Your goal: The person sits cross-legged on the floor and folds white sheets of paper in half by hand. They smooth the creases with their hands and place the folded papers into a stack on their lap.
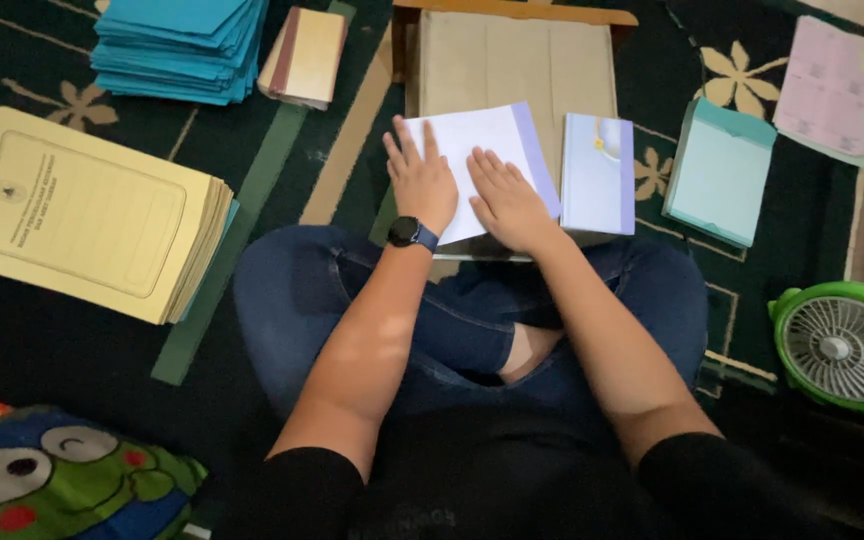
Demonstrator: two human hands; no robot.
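Observation:
My left hand point(419, 178) and my right hand point(505, 197) lie flat, fingers spread, side by side on a white sheet with a lilac edge point(482, 135). The sheet rests on a low beige folding table point(512, 60) in front of my crossed legs. A dark watch sits on my left wrist. Just right of my right hand a lilac booklet point(598, 172) lies on the same table. Neither hand grips anything.
A stack of yellow folders point(82, 215) lies at left, a blue stack point(177, 45) at far left back, a tan book point(304, 55) beside it. Pale teal covers point(720, 170) and pink sheets point(829, 85) lie at right. A green fan point(844, 347) and a frog cushion point(52, 480) sit near me.

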